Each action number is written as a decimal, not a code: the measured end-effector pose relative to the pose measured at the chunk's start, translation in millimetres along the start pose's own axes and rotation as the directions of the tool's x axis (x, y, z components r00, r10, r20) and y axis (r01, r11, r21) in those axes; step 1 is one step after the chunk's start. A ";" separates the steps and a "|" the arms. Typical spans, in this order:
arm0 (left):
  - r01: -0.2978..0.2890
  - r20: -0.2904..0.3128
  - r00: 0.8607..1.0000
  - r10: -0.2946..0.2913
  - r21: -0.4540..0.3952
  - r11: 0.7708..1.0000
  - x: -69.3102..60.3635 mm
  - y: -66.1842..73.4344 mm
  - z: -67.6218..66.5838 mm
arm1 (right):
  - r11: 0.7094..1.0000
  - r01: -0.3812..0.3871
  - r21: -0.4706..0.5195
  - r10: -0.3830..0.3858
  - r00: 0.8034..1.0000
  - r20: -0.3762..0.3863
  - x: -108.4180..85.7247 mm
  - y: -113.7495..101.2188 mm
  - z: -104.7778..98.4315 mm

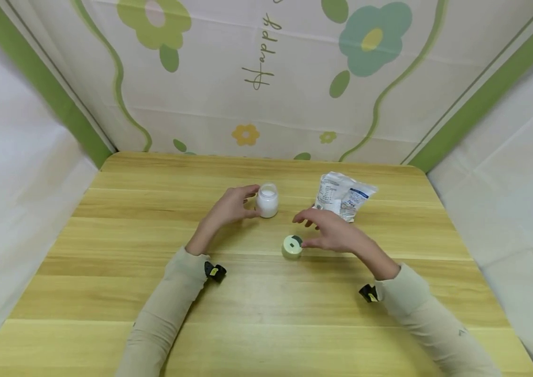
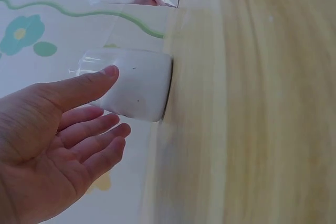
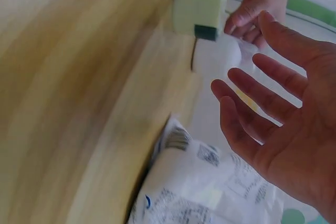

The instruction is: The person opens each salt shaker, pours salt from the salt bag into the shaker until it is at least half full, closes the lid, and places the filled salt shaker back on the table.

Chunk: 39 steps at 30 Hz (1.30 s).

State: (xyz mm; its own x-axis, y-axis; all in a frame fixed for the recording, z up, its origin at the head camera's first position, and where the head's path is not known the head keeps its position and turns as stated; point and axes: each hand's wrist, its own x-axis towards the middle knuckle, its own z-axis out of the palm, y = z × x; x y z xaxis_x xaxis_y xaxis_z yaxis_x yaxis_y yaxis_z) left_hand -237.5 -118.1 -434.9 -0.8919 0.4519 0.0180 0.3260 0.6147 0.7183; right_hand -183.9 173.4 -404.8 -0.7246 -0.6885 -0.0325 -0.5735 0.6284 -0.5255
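A clear jar (image 1: 267,202) filled with white contents stands upright and uncovered on the wooden table. Beside it my left hand (image 1: 234,205) has thumb and fingers spread; whether they touch the glass I cannot tell. In the left wrist view the thumb overlaps the white jar (image 2: 134,83). A pale green cap (image 1: 291,248) with a dark green tab sits on the table nearer to me. Over it and to its right hovers my right hand (image 1: 334,231), holding nothing. The right wrist view shows its loosely bent fingers apart from the cap (image 3: 197,6).
Behind my right hand lies a white printed plastic bag (image 1: 341,195), partly hidden by that hand. A flowered curtain (image 1: 257,110) hangs along the table's far edge, with white cloth (image 1: 25,131) at the sides. Bare wood (image 1: 266,324) lies between my forearms.
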 end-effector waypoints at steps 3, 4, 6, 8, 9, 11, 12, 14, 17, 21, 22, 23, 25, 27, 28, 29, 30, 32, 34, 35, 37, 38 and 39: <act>-0.005 -0.002 1.000 0.005 -0.011 1.000 1.1 -0.9 1.2 | 1.000 -0.005 -0.020 0.006 0.999 0.046 6.9 -1.1 7.6; -0.007 -0.005 1.000 0.007 -0.015 1.000 1.5 -1.1 1.7 | 1.000 -0.012 -0.026 0.013 0.998 0.060 8.6 -1.7 9.5; -0.011 -0.012 1.000 0.011 -0.026 1.000 2.3 -0.9 2.6 | 0.999 -0.011 -0.044 0.015 0.996 0.088 11.4 -3.3 13.0; -0.024 -0.018 1.000 0.023 -0.033 0.999 3.1 -0.6 3.7 | 0.998 -0.007 -0.066 0.014 0.994 0.109 13.5 -4.6 16.0; -0.029 -0.021 0.999 0.029 -0.037 0.999 3.5 -0.2 4.2 | 0.997 0.000 -0.074 0.009 0.993 0.117 14.4 -5.1 17.5; -0.040 -0.028 0.999 0.039 -0.041 0.998 4.3 0.5 5.4 | 0.996 0.011 -0.088 0.000 0.991 0.133 15.7 -5.9 20.3; -0.044 -0.031 0.999 0.042 -0.042 0.998 4.5 1.1 5.7 | 0.996 0.012 -0.092 0.001 0.990 0.139 16.2 -5.9 21.8; -0.046 -0.036 0.998 0.045 -0.041 0.998 5.0 2.1 6.4 | 0.995 0.025 -0.096 -0.011 0.989 0.145 16.7 -6.5 24.5; -0.040 -0.049 0.998 0.039 -0.033 0.999 5.7 3.2 7.5 | 0.995 0.039 -0.092 -0.025 0.988 0.151 17.9 -6.6 27.6; -0.022 -0.069 0.997 0.020 -0.028 0.999 7.3 3.4 9.8 | 0.995 0.046 -0.086 -0.032 0.988 0.149 19.4 -6.0 29.1; -0.017 -0.073 0.997 0.015 -0.028 0.999 7.6 3.4 10.4 | 0.995 0.045 -0.085 -0.032 0.988 0.150 19.7 -5.7 29.2; -0.013 -0.077 0.997 0.011 -0.030 0.999 7.9 3.5 10.9 | 0.996 0.044 -0.082 -0.032 0.988 0.151 20.0 -5.5 29.1; -0.008 -0.085 0.996 0.005 -0.027 1.000 8.6 4.1 11.9 | 0.996 0.045 -0.078 -0.033 0.988 0.150 20.4 -5.7 28.0; -0.007 -0.091 0.996 0.005 -0.024 1.000 9.4 4.9 12.9 | 0.996 0.043 -0.073 -0.032 0.989 0.148 21.1 -6.2 26.2; -0.008 -0.092 0.996 0.006 -0.023 1.000 9.8 5.4 13.5 | 0.997 0.043 -0.071 -0.032 0.989 0.146 21.5 -6.4 25.0; -0.011 -0.094 0.996 0.009 -0.023 1.000 10.2 6.0 14.0 | 0.997 0.039 -0.069 -0.029 0.989 0.144 21.8 -6.9 23.6; -0.013 -0.095 0.995 0.011 -0.021 1.000 10.6 6.3 14.6 | 0.997 0.036 -0.066 -0.026 0.990 0.141 22.2 -7.4 22.2; -0.015 -0.099 0.995 0.014 -0.018 1.000 11.3 6.6 15.6 | 0.998 0.025 -0.063 -0.016 0.991 0.130 23.5 -8.2 18.8; -0.017 -0.106 0.994 0.015 -0.016 1.000 11.9 7.2 16.1 | 0.998 0.024 -0.061 -0.017 0.994 0.109 25.0 -9.0 14.6; -0.017 -0.110 0.994 0.015 -0.013 1.000 12.1 7.2 16.0 | 0.998 0.022 -0.056 -0.017 0.995 0.096 26.1 -9.2 12.4; -0.013 -0.117 0.993 0.013 -0.007 1.000 12.3 7.2 15.7 | 0.999 0.024 -0.043 -0.021 0.998 0.066 28.8 -8.9 8.0; -0.013 -0.120 0.993 0.013 -0.005 1.000 12.4 7.3 15.5 | 0.999 0.029 -0.037 -0.028 0.998 0.049 30.6 -8.3 5.8; -0.012 -0.122 0.993 0.012 -0.005 1.000 12.4 7.4 15.1 | 0.999 0.036 -0.026 -0.036 0.999 0.033 32.1 -7.7 3.5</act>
State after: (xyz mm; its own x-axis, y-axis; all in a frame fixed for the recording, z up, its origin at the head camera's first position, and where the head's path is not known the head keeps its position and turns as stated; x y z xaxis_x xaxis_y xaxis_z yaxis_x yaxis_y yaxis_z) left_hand -241.4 -98.2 -439.8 -0.9196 0.3770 0.1107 0.3353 0.6062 0.7212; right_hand -201.4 145.2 -404.8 -0.6905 -0.7221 -0.0422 -0.6094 0.6122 -0.5039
